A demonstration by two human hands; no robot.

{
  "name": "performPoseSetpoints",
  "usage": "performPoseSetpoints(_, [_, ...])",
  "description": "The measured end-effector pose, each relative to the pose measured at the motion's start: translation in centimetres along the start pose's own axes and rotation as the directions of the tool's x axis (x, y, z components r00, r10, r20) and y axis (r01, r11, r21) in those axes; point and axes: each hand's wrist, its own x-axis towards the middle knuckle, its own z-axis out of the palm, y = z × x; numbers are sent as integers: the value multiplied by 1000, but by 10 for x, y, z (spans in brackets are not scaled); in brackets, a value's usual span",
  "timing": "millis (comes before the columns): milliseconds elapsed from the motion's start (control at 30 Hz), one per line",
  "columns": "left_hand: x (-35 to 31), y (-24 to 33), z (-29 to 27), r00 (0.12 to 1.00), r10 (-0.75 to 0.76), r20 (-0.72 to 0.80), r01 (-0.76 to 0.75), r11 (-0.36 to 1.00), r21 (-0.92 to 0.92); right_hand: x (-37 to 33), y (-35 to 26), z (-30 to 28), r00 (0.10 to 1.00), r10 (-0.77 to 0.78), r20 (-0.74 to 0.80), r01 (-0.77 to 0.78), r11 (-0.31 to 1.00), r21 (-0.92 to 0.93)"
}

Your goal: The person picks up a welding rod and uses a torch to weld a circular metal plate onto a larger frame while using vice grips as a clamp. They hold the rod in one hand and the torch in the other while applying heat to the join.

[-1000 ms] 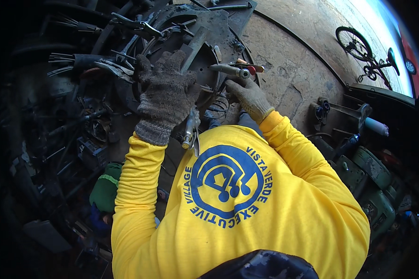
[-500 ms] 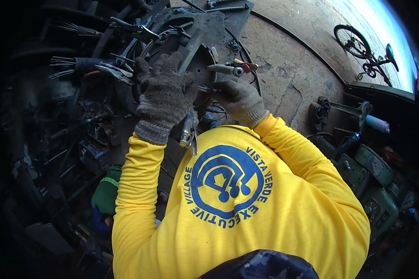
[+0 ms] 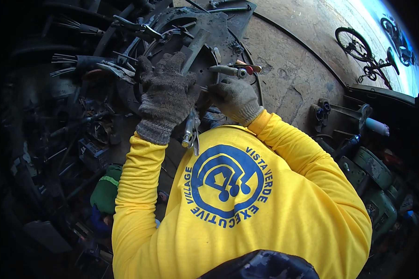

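My left hand (image 3: 166,95), in a dark grey knit glove, lies over a dark round metal workpiece (image 3: 202,69); its fingers bend over the metal and their tips are hidden. Beside those fingers, a flat metal bar (image 3: 196,46) slants across the workpiece. My right hand (image 3: 236,98), in a lighter glove, is closed in a pinch, with the tip of a thin, pale piece (image 3: 203,88) showing toward my left hand. Just beyond my right hand are locking pliers (image 3: 228,70). Another pair of locking pliers (image 3: 190,130) hangs below the workpiece, close to my left wrist.
More locking pliers (image 3: 137,27) and bundled thin rods (image 3: 65,61) lie at the upper left. A cable (image 3: 249,58) runs past the workbench's right edge. A person in a green cap (image 3: 107,188) is low at left. A bicycle (image 3: 365,58) and green machinery (image 3: 379,209) stand at right.
My right hand has shifted slightly left and down, still pinching. My left hand keeps its place on the workpiece. A motorcycle shows at the upper right as the view tilts a little.
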Motion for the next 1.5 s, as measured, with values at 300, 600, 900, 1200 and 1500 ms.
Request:
performPoseSetpoints(300, [-1, -4, 5, 1000, 4, -30, -4, 1000, -25, 1, 2, 1, 997, 58, 59, -60, 998, 35])
performPoseSetpoints(600, [-1, -5, 8, 1000, -14, -1, 14, 999, -49, -16, 19, -13, 929, 368, 33, -341, 820, 460])
performPoseSetpoints(900, [0, -4, 6, 1000, -10, 3, 10, 999, -49, -60, 64, -17, 797, 603, 33, -539, 684, 491])
performPoseSetpoints(1200, [0, -6, 5, 1000, 5, 25, -5, 1000, -4, -44, 35, -15, 876, 478, 61, -458, 786, 415])
performPoseSetpoints(1500, [1, -5, 2, 999, 12, 31, -12, 1000, -13, -10, 16, -8, 998, 56, -24, -50, 979, 199])
